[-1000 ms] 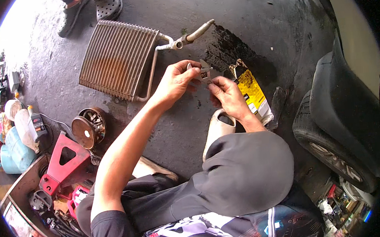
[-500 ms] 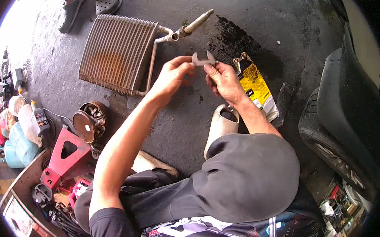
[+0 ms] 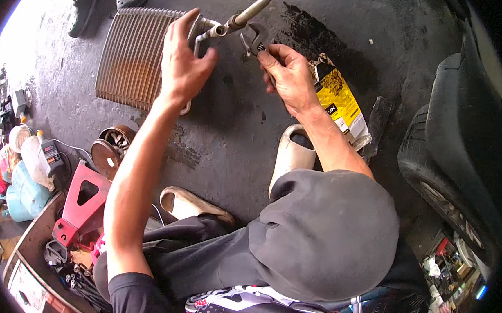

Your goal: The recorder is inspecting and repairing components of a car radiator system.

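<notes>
Swings spread left hand (image 3: 184, 71) to right edge of finned core (image 3: 130, 57), maybe touching; clamps wrench (image 3: 262, 36) in right hand (image 3: 293, 81), seemingly approaching pipe fitting (image 3: 233, 24); calls for squaring up.

Finned core (image 3: 128, 63): silvery ribs, rust-brown patch toward lower edge, lying on dark floor (image 3: 230, 103); metal pipes (image 3: 257, 8) at right end, one stub angling up and right. Left hand (image 3: 184, 71) spread over that end, contact unclear. Adjustable wrench (image 3: 260, 35): grey metal, jaws apart, gripped in right hand (image 3: 292, 78), head near pipe fitting.
</notes>
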Demonstrator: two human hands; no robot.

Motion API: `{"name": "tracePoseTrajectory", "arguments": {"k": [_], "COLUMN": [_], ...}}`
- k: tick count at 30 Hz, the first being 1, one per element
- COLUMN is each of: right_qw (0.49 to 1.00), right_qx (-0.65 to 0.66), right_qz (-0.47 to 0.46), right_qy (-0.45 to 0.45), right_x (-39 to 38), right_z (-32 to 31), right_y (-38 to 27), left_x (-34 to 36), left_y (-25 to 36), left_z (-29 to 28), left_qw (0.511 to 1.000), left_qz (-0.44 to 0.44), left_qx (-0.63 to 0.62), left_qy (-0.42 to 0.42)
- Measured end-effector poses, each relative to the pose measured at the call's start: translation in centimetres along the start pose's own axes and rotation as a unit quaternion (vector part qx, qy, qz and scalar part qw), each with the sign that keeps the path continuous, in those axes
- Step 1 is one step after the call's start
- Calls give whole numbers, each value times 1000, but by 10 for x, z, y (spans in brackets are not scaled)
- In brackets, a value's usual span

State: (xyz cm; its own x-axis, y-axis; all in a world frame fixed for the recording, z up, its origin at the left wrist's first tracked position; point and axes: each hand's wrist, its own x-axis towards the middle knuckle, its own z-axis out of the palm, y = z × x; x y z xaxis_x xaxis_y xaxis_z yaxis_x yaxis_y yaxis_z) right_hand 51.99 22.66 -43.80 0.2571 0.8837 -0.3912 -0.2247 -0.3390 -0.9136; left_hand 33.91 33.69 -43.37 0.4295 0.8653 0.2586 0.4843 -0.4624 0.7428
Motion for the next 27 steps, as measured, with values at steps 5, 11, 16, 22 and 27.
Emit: {"name": "tracePoseTrajectory", "arguments": {"k": [5, 11, 16, 22, 27], "right_qw": [993, 992, 996, 997, 997], "right_qx": [121, 129, 82, 77, 32], "right_qz": [14, 15, -15, -20, -46], "right_qy": [-3, -1, -11, -22, -49], "right_x": [-4, 1, 8, 15, 17], "right_z": [21, 28, 18, 13, 0], "right_y": [-1, 1, 6, 9, 4], "left_x": [26, 34, 35, 34, 27], "left_y": [-7, -11, -14, -18, -17], "left_z": [7, 16, 22, 26, 29], "left_qw": [994, 974, 972, 973, 968], "left_qz": [81, 4, 3, -6, -18], "left_qx": [-30, -138, -168, -184, -217], "left_qy": [-62, -178, -162, -140, -127]}}
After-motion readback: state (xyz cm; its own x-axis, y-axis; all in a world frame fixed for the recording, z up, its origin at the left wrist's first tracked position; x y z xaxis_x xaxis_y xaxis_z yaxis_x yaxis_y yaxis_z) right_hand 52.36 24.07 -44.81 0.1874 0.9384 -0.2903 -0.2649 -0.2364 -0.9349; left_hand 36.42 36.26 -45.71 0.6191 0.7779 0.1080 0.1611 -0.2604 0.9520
